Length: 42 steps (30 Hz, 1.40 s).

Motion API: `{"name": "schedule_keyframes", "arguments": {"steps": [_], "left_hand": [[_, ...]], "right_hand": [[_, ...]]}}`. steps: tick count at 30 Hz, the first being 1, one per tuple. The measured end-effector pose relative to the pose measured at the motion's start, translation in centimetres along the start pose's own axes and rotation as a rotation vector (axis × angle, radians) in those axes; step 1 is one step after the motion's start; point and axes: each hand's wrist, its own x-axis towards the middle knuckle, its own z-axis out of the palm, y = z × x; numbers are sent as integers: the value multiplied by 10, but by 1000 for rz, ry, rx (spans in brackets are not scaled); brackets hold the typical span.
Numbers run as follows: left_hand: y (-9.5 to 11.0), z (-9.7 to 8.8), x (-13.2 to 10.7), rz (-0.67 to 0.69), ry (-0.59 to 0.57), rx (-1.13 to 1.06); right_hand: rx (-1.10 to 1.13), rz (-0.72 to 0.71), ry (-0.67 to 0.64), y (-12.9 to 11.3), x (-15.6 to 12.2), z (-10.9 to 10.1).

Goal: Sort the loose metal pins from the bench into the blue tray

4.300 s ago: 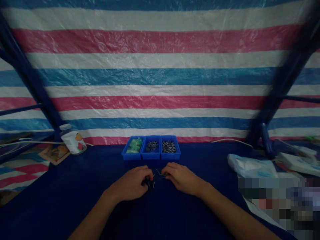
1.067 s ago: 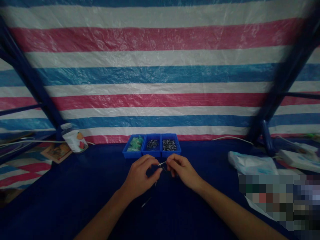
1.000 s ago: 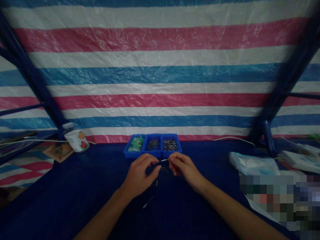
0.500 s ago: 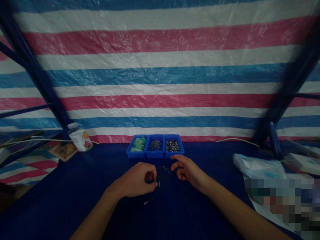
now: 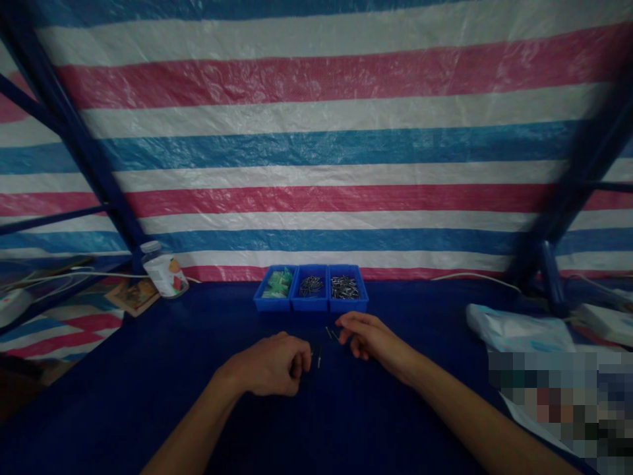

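My left hand is closed low over the blue table, fingers curled inward; what they hold, if anything, is hidden. Just right of its knuckles lies a small screw-like metal piece. My right hand has loosely bent fingers with gaps between them. Its fingertips are beside two thin metal pieces on the table; whether they touch cannot be made out. Behind the hands stand three joined blue bins: the left bin holds pale green pieces, the middle bin and the right bin hold many small metal pieces.
A white-labelled jar stands at the back left beside a flat printed packet. A plastic-wrapped package lies on the right. Blue metal posts flank a striped tarpaulin behind the table.
My left hand has curled shut and shifted slightly; the metal piece below it no longer shows. My right fingertips have come closer to the two thin pieces. The view has shifted slightly.
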Motion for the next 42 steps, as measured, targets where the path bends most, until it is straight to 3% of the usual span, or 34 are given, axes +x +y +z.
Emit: {"name": "schedule_keyframes", "arguments": {"steps": [5,11,16,25,28,35,42], "left_hand": [[3,0,1,61,97,-83],[7,13,16,236,446,-100],[12,26,24,285,487,-122],[15,31,27,276,522,-158],[16,30,24,264,559,-180],[14,16,16,210,833,-255],[17,12,20,99,796,-148]], "right_hand": [[-107,-62,-31,-2,-4,1],[-307,-252,-124,-4,-16,14],[-409,-395,-71,0,-18,22],[-588,-487,-70,-3,-23,21],[-493,-463,-50,-6,-20,17],[115,-266,-3,-21,-14,-8],[297,-69,127,-14,-3,-17]]}}
